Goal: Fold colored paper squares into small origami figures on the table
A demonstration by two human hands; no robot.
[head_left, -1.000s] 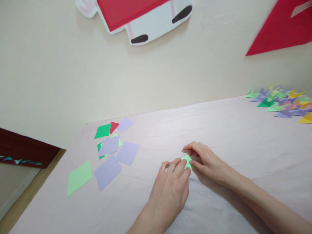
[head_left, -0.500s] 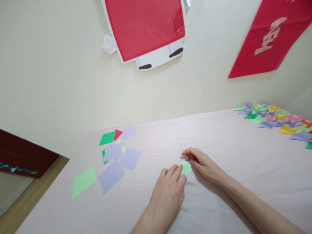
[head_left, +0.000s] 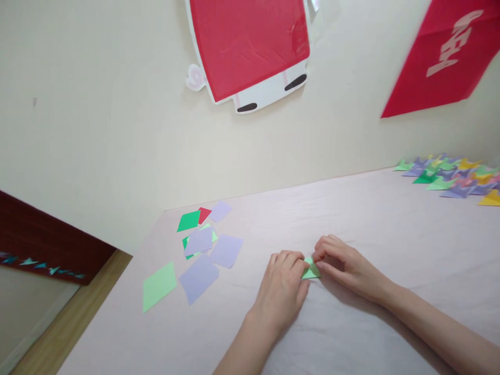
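A small light green folded paper (head_left: 310, 271) lies on the pale tablecloth (head_left: 281, 213), between my two hands. My left hand (head_left: 284, 284) covers its left side, palm down, with the bent fingertips on the paper. From the right, my right hand (head_left: 344, 265) pinches the upper right edge of the paper between thumb and fingers. The paper's left part is hidden under my left fingers, and its exact folds are too small to make out.
At the left lie loose paper squares in light purple (head_left: 199, 278), light green (head_left: 159, 287), dark green (head_left: 188, 221) and red (head_left: 203, 214). Rows of folded paper pieces (head_left: 457, 177) stand at the far right. A wall (head_left: 117, 130) rises behind the table.
My right fingers have come down onto the paper and closed on its edge. The green paper now shows a different, more triangular shape. The whole view has shifted slightly.
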